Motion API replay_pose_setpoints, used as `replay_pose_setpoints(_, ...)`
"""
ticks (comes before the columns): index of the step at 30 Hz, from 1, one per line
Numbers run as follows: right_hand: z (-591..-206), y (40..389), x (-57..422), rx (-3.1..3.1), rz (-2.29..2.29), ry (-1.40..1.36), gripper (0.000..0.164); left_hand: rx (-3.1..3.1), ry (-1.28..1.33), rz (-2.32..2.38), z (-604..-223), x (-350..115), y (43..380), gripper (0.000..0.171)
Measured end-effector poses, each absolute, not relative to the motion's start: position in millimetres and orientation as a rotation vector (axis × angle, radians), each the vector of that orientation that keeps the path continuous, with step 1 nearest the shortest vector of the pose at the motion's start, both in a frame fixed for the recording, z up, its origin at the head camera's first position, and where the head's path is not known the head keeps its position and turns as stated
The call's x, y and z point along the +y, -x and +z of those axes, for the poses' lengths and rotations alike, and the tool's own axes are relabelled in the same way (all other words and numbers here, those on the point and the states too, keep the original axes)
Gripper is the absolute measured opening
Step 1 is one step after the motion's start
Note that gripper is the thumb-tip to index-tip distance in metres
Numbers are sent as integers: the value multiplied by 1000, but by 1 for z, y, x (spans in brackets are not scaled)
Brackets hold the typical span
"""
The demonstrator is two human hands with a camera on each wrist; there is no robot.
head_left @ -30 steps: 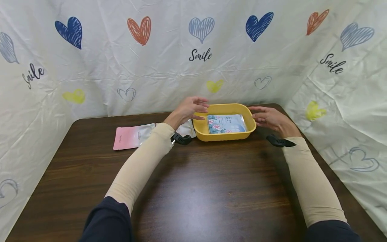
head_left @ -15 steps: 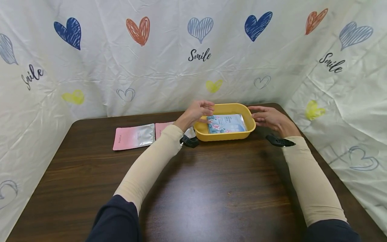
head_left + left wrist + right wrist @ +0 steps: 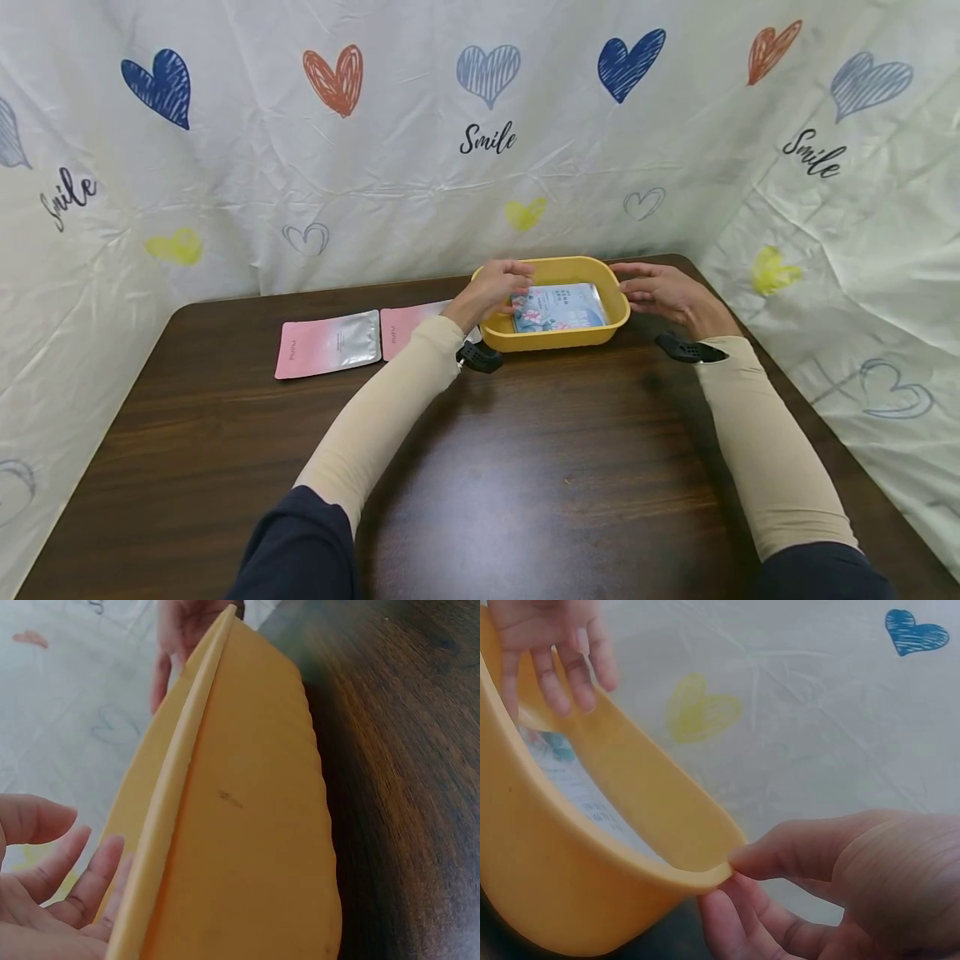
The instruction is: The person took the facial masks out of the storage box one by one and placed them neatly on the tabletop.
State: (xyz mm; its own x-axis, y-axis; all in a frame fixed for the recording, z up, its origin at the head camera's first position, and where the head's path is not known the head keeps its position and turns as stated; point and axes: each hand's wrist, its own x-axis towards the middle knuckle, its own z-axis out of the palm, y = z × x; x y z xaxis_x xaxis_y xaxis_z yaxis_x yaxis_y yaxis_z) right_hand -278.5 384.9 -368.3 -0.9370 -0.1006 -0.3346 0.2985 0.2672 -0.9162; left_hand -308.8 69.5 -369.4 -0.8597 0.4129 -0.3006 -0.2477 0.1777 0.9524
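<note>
A yellow plastic storage bin (image 3: 555, 340) with rounded corners stands near the table's back edge. Inside it lies a blue floral foil packet (image 3: 566, 307), flat on the bottom. My left hand (image 3: 491, 287) reaches over the bin's left end, its fingers loosely bent above the inside; in the left wrist view the fingers lie beyond the near rim with nothing between them. At the opposite end, my right hand (image 3: 670, 296) pinches the rim, thumb on top and fingers beneath, as the right wrist view shows. The left hand covers part of the packet's left edge in the head view.
Two pink-and-silver foil packets lie left of the bin, the outer packet (image 3: 328, 343) in full view and the inner packet (image 3: 405, 323) partly behind my left forearm. A white cloth (image 3: 390, 183) printed with hearts hangs behind the dark wooden table (image 3: 525, 467).
My left hand has moved right and slightly down, from the bin's left rim to over its inside. More of the inner pink packet shows. The right hand stays at the rim.
</note>
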Motion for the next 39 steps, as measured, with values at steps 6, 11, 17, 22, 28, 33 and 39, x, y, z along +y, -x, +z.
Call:
replay_pose_setpoints(6, -368, 279, 384, 2213, -1715, -186, 58, 1967, -150, 1730, -372, 70, 309, 39)
replay_pose_setpoints(11, -367, 280, 385, 2209, -1721, -189, 58, 1953, -167, 1749, -372, 71, 308, 39)
replay_pose_setpoints(17, -368, 280, 385, 2198, -1735, -182, 58, 1928, -217, 1778, -372, 71, 306, 39)
replay_pose_setpoints(22, -370, 281, 385, 2173, -1758, -173, 60, 1923, -281, 1793, -371, 70, 304, 39)
replay_pose_setpoints(28, -371, 282, 386, 2161, -1781, -162, 57, 1975, -261, 1808, -370, 71, 304, 37)
replay_pose_setpoints(33, -372, 282, 386, 2185, -1755, -170, 57, 1989, -198, 1826, -371, 72, 303, 41)
replay_pose_setpoints(39, -370, 281, 385, 2214, -1717, -193, 58, 1950, -190, 1884, -372, 75, 302, 58)
